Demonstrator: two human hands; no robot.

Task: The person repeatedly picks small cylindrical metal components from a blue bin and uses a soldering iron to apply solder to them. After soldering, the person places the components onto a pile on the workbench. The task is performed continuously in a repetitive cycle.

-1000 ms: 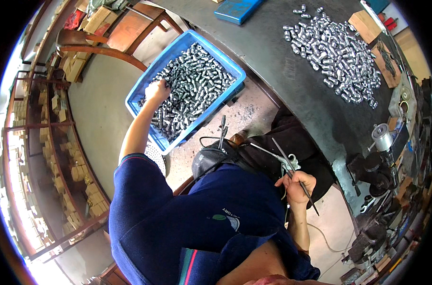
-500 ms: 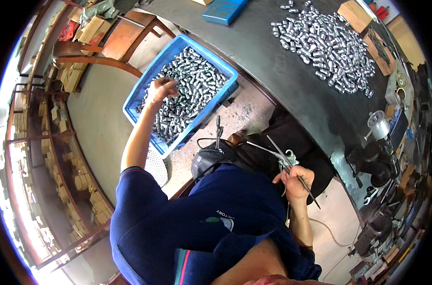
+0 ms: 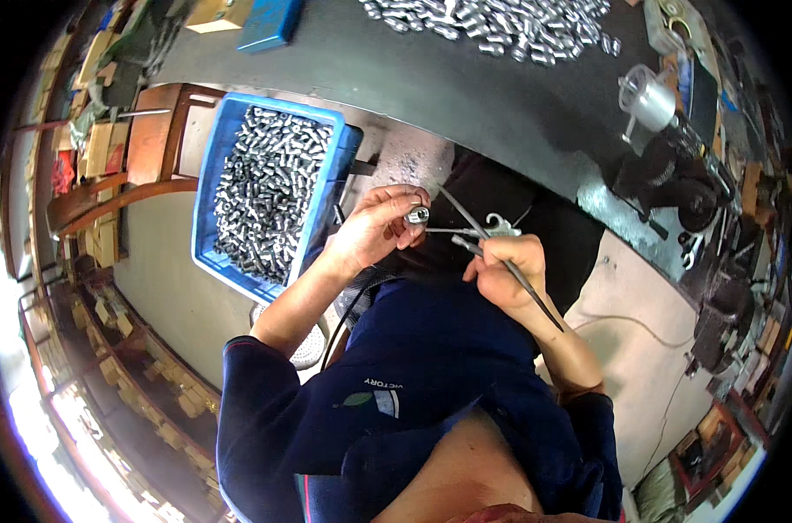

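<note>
My left hand (image 3: 380,225) pinches a small shiny metal fitting (image 3: 419,214), its round hollow end facing up. To the right of it, my right hand (image 3: 511,268) is closed around a slender dark tapered rod (image 3: 462,212), which slants across the fist and sticks out past the wrist. A second, shorter grey tool tip (image 3: 467,246) shows beside the right fingers; whether the hand grips it too is unclear. The fitting and the rod are apart. Left of my hands stands a blue plastic bin (image 3: 206,209) with many similar metal fittings (image 3: 270,187).
A dark workbench (image 3: 344,57) runs along the far side, bearing a pile of shiny fittings (image 3: 509,26), a blue box (image 3: 270,22) and a clamped metal cylinder device (image 3: 647,94). A wooden chair (image 3: 156,144) stands behind the bin. A pale hook (image 3: 502,227) lies near my lap.
My left hand has come out from over the bin to my front, now with a metal fitting in its fingers. My right hand, still around the rod, has risen nearer. The head view has shifted.
</note>
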